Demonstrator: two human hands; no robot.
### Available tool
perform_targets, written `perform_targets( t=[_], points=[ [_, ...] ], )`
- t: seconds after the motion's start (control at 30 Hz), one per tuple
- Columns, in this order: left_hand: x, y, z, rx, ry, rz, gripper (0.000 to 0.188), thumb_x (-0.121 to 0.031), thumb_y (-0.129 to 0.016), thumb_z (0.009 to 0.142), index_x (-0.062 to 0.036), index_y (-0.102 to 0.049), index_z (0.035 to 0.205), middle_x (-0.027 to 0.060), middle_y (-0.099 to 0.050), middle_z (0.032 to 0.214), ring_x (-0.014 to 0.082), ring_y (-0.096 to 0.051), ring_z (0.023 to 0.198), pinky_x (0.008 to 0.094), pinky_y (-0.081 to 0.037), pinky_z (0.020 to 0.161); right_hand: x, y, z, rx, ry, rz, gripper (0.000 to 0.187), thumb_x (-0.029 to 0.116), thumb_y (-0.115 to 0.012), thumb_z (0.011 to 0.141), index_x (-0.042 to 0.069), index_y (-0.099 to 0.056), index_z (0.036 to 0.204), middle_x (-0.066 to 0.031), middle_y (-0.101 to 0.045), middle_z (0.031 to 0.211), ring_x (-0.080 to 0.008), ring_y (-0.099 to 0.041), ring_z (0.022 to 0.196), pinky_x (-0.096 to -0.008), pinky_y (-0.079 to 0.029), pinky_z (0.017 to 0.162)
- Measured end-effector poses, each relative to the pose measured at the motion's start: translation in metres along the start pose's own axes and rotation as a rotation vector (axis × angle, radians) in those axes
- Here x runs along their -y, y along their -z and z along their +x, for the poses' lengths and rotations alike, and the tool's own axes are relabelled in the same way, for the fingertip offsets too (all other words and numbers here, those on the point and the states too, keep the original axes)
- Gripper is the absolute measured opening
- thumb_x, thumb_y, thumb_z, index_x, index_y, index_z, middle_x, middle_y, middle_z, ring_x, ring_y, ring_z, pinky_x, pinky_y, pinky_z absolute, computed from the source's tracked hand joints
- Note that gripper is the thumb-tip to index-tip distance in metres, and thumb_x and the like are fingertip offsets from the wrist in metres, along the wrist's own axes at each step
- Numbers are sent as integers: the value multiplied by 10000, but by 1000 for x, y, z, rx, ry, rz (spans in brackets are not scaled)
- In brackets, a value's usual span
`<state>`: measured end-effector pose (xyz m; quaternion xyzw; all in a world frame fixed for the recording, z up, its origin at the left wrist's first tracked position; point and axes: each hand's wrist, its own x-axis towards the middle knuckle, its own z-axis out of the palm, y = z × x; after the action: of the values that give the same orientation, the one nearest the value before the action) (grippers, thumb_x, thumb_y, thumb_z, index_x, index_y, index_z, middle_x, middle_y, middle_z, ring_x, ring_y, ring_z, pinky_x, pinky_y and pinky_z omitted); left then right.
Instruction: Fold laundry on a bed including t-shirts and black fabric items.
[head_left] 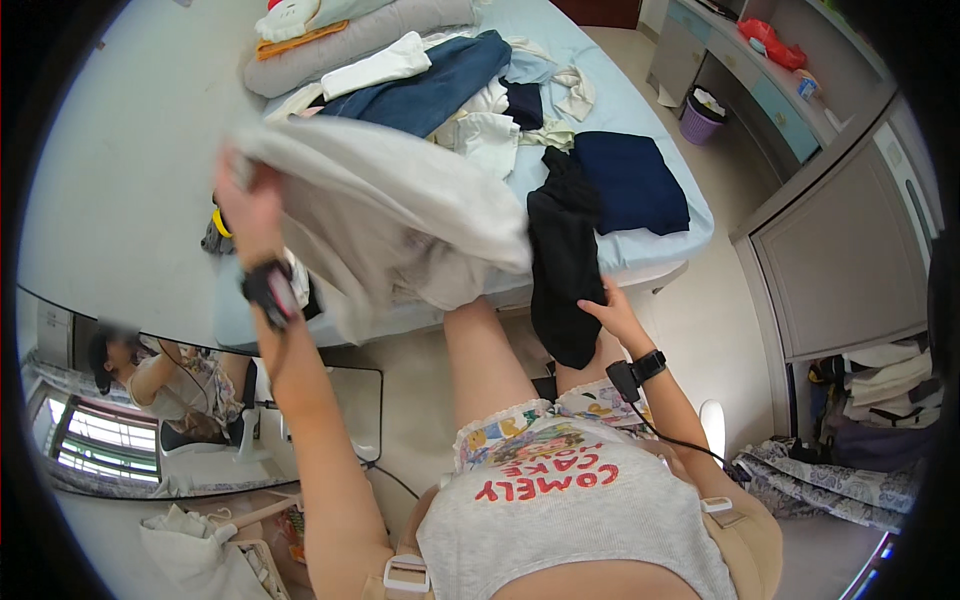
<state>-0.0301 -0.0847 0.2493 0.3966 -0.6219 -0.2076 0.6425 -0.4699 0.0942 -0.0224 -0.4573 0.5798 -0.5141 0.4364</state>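
Note:
My left hand (250,205) is raised at the left and grips one end of a pale grey garment (400,195). Motion blurs both the fingers and the cloth, which spreads across the near part of the bed; its kind is unclear. At the bed's front edge, my right hand (615,318) holds the side of a crumpled black garment (562,260), thumb on its front and some fingers hidden. That cloth hangs off the mattress down over my thigh. Beside it lies a folded navy garment (630,183).
On the light-blue bed (650,115) lie dark blue jeans (430,85), a folded white cloth (375,65), several other clothes and a grey bolster (360,45). A purple bin (700,120) stands by the desk (740,65). At the right is a wardrobe (840,250); a mirror (120,420) is lower left.

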Motion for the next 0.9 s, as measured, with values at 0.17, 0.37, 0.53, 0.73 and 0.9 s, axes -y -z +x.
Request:
perform_targets(
  t=[0.17, 0.37, 0.53, 0.73, 0.9],
  points=[
    [-35, -43, 66, -56, 121, -590, 608, -435, -365, 960, -10, -287, 1388, 140, -316, 1443, 246, -203, 1373, 500, -14, 1111, 77, 4, -28, -54, 47, 227, 439, 16, -674, 747, -64, -548, 1160, -77, -607, 1083, -125, -559, 980, -256, -441, 871],
    [76, -109, -168, 515, 362, 179, 572, -323, -571, 900, -11, -403, 1349, 158, -425, 1374, 252, -363, 1296, 332, -280, 1063, 173, 4, -65, 1092, 255, -51, 369, 225, -688, 820, -14, -610, 1092, -137, -637, 998, -216, -597, 918, -304, -449, 810],
    [72, -136, -336, 637, 1086, -343, 733, -371, -627, 859, -17, -290, 1406, 202, -333, 1419, 278, -319, 1323, 369, -277, 1067, 115, 15, -61, 887, -105, -364, 235, 157, -628, 866, 15, -607, 1053, -48, -644, 902, -110, -598, 794, -258, -478, 712],
    [16, -120, -362, 1065, 472, 254, 1019, -338, -742, 743, -81, -64, 1459, 277, -85, 1472, 452, -295, 1295, 436, -264, 1074, 32, 34, -45, 344, 240, -566, 325, 84, -652, 790, 47, -569, 1102, -58, -627, 945, -202, -597, 862, -301, -460, 781],
    [74, -94, -384, 766, 495, 400, 455, -117, -653, 771, -44, -512, 1198, 175, -560, 1146, 308, -545, 1051, 373, -421, 901, 12, 38, -28, 370, 191, -936, 244, 96, -639, 778, 51, -601, 1015, -130, -648, 839, -312, -628, 811, -368, -480, 720]
  ],
)
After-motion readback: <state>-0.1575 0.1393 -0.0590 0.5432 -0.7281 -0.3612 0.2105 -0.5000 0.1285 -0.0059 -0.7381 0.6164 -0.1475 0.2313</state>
